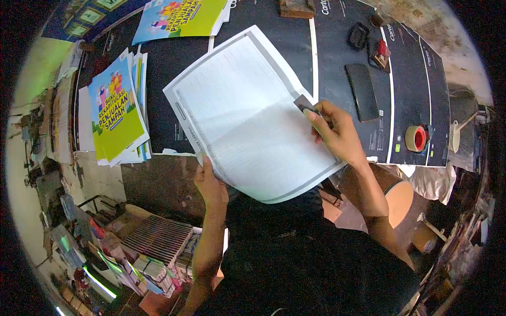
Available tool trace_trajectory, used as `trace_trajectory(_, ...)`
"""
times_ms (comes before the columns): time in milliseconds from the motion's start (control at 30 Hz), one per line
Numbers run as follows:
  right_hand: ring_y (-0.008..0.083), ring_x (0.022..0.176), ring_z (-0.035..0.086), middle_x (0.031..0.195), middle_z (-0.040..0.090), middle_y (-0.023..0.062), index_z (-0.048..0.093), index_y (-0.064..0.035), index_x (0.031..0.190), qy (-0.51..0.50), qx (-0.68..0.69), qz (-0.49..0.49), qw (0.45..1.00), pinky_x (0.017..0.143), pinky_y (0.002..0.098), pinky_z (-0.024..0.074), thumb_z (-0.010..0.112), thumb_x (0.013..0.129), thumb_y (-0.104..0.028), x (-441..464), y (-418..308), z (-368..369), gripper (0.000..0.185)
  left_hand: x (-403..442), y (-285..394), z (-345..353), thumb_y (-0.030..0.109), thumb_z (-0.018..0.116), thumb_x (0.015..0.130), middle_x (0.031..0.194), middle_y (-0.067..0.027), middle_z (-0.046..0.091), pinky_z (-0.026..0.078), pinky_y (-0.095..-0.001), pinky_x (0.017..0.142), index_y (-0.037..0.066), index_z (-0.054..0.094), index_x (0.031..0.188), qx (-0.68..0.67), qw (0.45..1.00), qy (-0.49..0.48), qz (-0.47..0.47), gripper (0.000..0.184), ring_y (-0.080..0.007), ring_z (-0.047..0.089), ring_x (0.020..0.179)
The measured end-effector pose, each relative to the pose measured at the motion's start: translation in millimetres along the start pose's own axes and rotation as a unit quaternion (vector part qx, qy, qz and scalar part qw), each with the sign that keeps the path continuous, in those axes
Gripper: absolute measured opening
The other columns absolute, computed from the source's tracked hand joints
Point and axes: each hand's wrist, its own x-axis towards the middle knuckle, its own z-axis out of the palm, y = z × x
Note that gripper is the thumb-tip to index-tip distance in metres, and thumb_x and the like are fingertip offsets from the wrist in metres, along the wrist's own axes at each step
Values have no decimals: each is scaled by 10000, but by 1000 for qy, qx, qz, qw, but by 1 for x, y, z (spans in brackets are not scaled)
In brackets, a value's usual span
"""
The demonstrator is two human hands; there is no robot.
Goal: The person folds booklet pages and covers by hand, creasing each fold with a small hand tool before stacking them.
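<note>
A large white sheet (242,116) with grey borders and printed lines, perhaps more than one layer, is held slanted over the table's front edge. My left hand (212,184) is closed on its lower left edge, the thumb on top. At the right edge of the paper, my right hand (337,129) pinches a small dark flat piece (304,104) between thumb and fingers. That piece lies against the sheet; its exact kind is unclear. The fingers under the paper are hidden.
Colourful printed booklets lie in a left stack (118,113) and a back stack (176,18). On the black-covered table (168,105) are a phone (362,92), a tape roll (416,138), a red-topped object (381,51) and a brown block (297,8). A round stool (398,203) stands below right.
</note>
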Motion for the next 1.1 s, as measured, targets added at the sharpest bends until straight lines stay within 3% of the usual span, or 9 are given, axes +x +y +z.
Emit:
trace_trajectory(133,75,596,526,687,573,15,600,10,1020,17,-53,-2,998,539,248,419,669,957,-206,4,0,2,235,-3,13,11,276,547,1025,1099,-121,654,548,-378,836,-18,583,1218,40,999,22,6,354,-204,645,967)
trace_trajectory(300,55,636,484,777,556,0,605,-39,1139,110,-135,-166,971,520,232,389,745,876,-138,4,-14,13,314,-31,-7,9,296,567,1021,1143,-120,654,557,-392,873,-16,562,1259,-3,995,-37,-91,393,-230,644,1038)
trace_trajectory(333,156,631,584,866,649,96,590,-66,1192,72,-132,-77,986,587,323,468,741,863,-162,1,-13,7,375,-48,-3,18,315,574,1015,1129,-118,655,566,-396,845,-8,566,1245,55,988,-56,-130,397,-226,650,1017)
trace_trajectory(467,153,597,569,727,592,92,660,-22,1045,8,-73,-80,994,564,330,455,640,944,-126,2,-16,16,146,-69,-4,16,304,630,978,1061,-138,700,574,-362,770,6,598,1244,164,891,-277,-320,401,-209,695,912)
trace_trajectory(567,254,570,578,686,608,149,648,8,973,-78,-155,-73,982,573,375,465,607,975,-192,12,-3,17,204,-77,25,29,278,687,941,1012,-158,724,563,-335,765,-24,640,1170,489,785,-373,-74,382,-217,711,873)
trace_trajectory(600,298,572,579,680,613,171,637,15,956,-94,-188,-56,976,582,393,469,597,983,-219,16,1,22,239,-81,33,37,258,727,909,913,-161,732,560,-316,727,-49,668,1079,469,819,-327,50,356,-230,718,793)
trace_trajectory(700,439,610,597,689,642,212,611,3,854,-80,-273,-81,955,596,481,497,588,975,-361,23,17,44,385,-54,18,45,370,707,893,1446,-212,491,347,-504,1107,21,509,1387,581,691,-267,337,636,-383,459,1337)
trace_trajectory(800,422,593,634,685,654,178,616,-38,819,-35,-375,-98,921,559,510,519,590,950,-439,25,27,65,423,-30,-10,47,494,641,900,1615,-157,239,116,-619,1165,61,374,1495,610,654,-247,374,783,-415,160,1489)
trace_trajectory(1100,288,589,663,634,651,108,625,-90,767,65,-454,-187,869,568,413,511,631,919,-426,26,50,105,369,-10,-44,45,581,548,914,1616,-124,254,82,-659,1151,91,369,1512,650,629,-167,392,794,-397,166,1496)
